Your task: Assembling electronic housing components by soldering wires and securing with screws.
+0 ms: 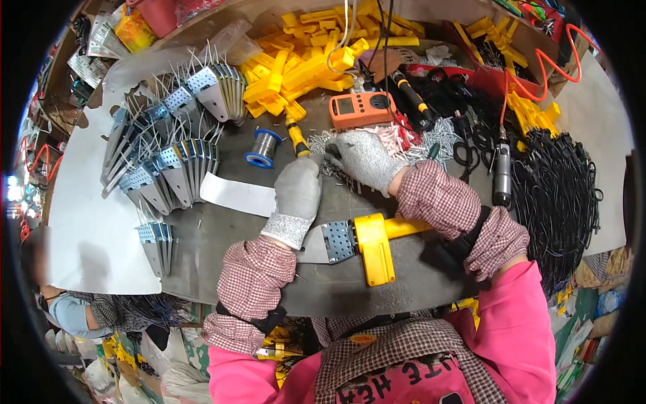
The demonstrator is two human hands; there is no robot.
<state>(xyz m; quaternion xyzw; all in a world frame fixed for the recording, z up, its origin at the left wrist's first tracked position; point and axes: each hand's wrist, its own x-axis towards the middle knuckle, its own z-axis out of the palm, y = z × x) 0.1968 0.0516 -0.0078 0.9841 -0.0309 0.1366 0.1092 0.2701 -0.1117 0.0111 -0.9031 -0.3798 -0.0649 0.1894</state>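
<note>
Both hands wear grey knit gloves. Right hand (363,158) rests fingers-down in a heap of small silvery screws (441,135), grip not discernible. Left hand (297,192) lies curled on the dark worktop (222,236), holding nothing visible. Below the wrists lies a perforated metal bracket (336,241) joined to a yellow plastic block (374,246).

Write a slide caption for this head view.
Two gloved hands, left and right, meet over a screw pile beside a yellow part.

A dark worktable (222,249) stands above a cluttered floor (592,330).
</note>
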